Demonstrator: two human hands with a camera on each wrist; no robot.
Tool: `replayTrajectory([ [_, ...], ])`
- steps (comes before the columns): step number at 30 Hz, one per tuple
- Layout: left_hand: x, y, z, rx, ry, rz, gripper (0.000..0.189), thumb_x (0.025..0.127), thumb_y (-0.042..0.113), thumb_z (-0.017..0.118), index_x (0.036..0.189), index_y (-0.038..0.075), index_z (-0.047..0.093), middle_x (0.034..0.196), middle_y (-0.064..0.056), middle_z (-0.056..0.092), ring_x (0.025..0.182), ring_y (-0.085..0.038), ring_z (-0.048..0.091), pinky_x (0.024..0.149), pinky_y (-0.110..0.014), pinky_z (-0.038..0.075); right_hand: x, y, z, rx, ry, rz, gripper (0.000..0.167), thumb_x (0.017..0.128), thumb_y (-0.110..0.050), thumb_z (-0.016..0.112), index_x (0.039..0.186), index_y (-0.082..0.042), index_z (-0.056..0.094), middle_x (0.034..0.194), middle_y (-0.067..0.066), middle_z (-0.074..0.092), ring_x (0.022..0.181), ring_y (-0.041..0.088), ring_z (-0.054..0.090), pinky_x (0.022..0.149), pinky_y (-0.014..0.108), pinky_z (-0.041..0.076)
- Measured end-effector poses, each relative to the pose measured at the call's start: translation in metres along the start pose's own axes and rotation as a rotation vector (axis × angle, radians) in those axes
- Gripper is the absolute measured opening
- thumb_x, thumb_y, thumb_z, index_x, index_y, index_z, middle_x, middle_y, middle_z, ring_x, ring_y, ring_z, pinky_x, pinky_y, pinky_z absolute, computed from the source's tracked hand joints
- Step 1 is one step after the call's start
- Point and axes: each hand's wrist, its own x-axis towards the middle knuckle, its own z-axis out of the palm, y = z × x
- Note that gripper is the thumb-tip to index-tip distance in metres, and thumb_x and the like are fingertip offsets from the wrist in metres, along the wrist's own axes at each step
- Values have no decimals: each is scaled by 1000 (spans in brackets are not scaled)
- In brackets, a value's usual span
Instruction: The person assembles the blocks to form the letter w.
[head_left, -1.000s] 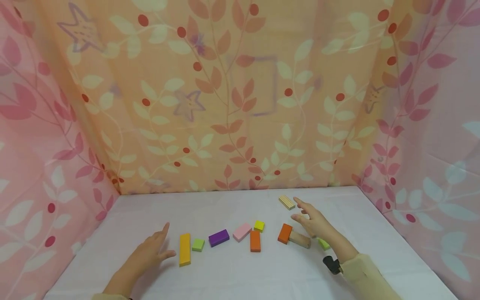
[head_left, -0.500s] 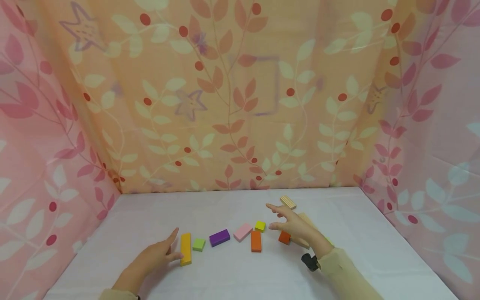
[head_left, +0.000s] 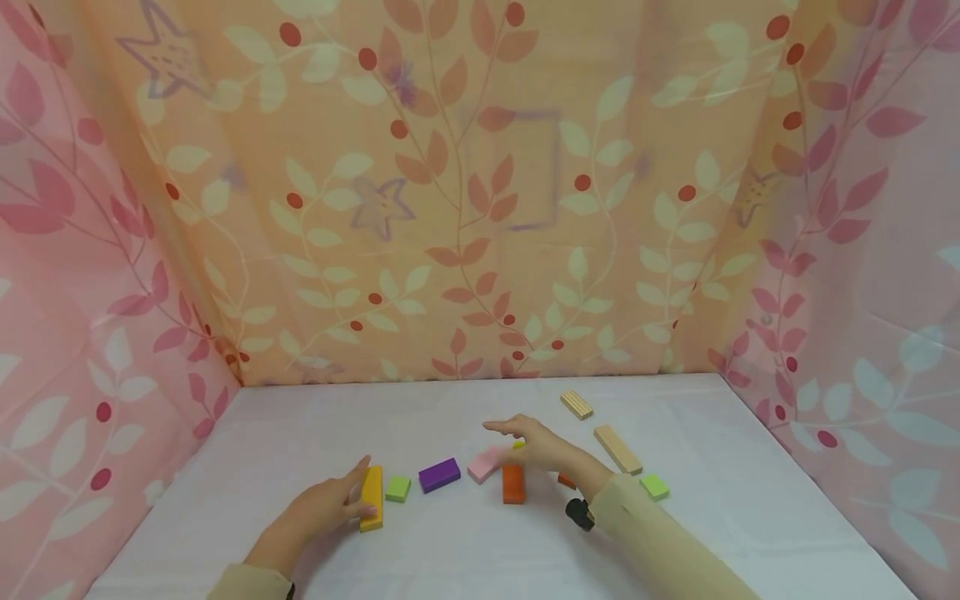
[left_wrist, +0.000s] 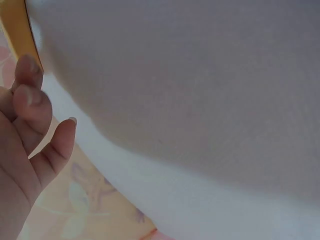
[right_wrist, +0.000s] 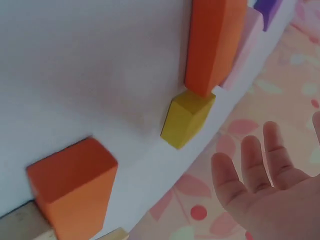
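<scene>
My left hand point(head_left: 322, 504) is at the long yellow block point(head_left: 372, 498) on the white cloth. Its thumb overlaps the block's near part in the head view, and the index finger extends by the far end. The left wrist view has loosely bent fingers point(left_wrist: 34, 102) beside one end of that block. My right hand point(head_left: 536, 446) hovers with fingers spread over the middle blocks, holding nothing. Partly behind it are a pink block point(head_left: 483, 467), an orange block point(head_left: 513, 485) and a small yellow block point(right_wrist: 187, 117). A second orange block point(right_wrist: 75, 185) is mostly hidden by the right forearm in the head view.
A light green block point(head_left: 397, 489) and a purple block point(head_left: 439, 475) lie between the hands. To the right are a ridged wooden block point(head_left: 577, 404), a plain wooden plank point(head_left: 618, 449) and another green block point(head_left: 654, 487). Patterned curtains point(head_left: 465, 208) enclose the table.
My right hand has swept left from the wooden pieces to above the pink and orange blocks. My left hand has moved slightly right, onto the long yellow block.
</scene>
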Motion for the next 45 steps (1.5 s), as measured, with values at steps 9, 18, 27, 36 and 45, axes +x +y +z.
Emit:
replayTrajectory([
  [9,5,-6,3,61,12,1,83,84,56,64,148,8,40,130,-25,57,117,-51,51,97,-66,36,33,-13,17,-97,-94,-28,54,86,-20,76,135,-11,59,120,19,57,112,38,51,95,50,44],
  [18,3,0,0,87,6,-17,80,84,54,66,145,8,45,129,-23,59,117,-48,53,96,-64,38,53,-23,33,-165,-158,49,52,81,-21,80,131,-20,64,116,7,55,107,23,43,88,38,41],
  [27,3,3,-1,46,20,-39,77,82,52,68,144,10,48,132,-22,57,121,-51,48,98,-65,35,69,-24,39,-211,-180,122,46,78,-23,83,122,-25,70,113,3,58,102,18,43,84,34,40],
  [36,3,-1,4,3,45,-43,75,81,51,71,143,13,50,130,-23,57,121,-49,49,98,-64,36,75,-28,48,-253,-189,139,30,73,-18,87,101,-23,76,98,-3,54,98,15,44,79,29,44],
  [45,2,2,4,-14,42,-38,75,81,48,71,142,11,50,131,-26,56,121,-49,49,98,-64,37,90,-19,43,-239,-225,86,34,79,-1,77,99,-27,72,95,-5,55,90,12,50,84,28,44],
])
